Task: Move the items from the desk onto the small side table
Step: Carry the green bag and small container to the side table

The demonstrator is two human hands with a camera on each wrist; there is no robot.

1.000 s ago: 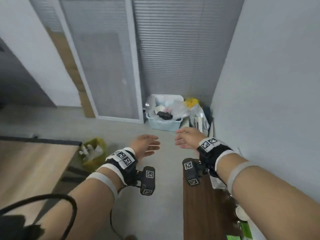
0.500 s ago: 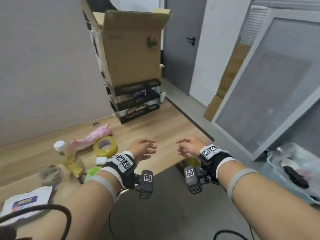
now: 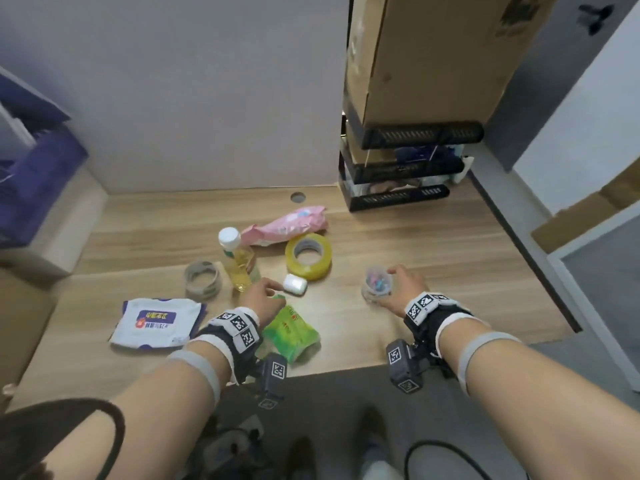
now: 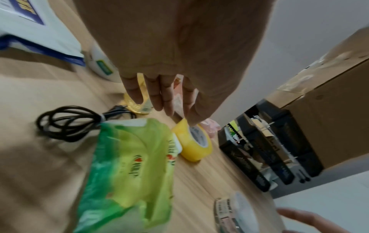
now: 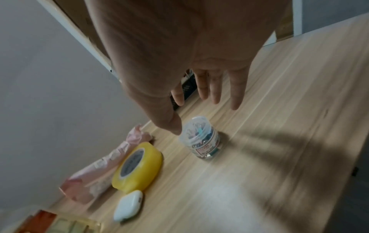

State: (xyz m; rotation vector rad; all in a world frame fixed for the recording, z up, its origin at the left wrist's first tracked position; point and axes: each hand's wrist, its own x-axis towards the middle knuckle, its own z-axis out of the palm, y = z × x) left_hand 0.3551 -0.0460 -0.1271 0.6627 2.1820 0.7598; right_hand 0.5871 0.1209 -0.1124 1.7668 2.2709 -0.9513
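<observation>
On the wooden desk point(image 3: 443, 251) lie a pink pack point(image 3: 287, 225), an oil bottle point(image 3: 237, 261), a yellow tape roll point(image 3: 308, 256), a clear tape roll point(image 3: 202, 278), a white case point(image 3: 295, 284), a green wipes pack point(image 3: 291, 332) and a white-and-blue pack point(image 3: 157, 322). A small clear jar of coloured clips point(image 3: 376, 287) stands apart on the right. My left hand point(image 3: 273, 289) hovers with straight fingers over the green wipes pack point(image 4: 127, 165), holding nothing. My right hand point(image 5: 199, 110) is spread above the jar point(image 5: 201, 138), thumb close to its lid, fingers not around it.
Stacked black trays point(image 3: 398, 199) under a cardboard box point(image 3: 433, 57) stand at the desk's back right. A coiled black cable point(image 4: 67, 123) lies beside the green pack. The desk's near edge runs just under my wrists, with grey floor below.
The view swung from the floor and dark side table round to the desk. Both empty hands came down over the desk, left to the green pack, right to the jar.
</observation>
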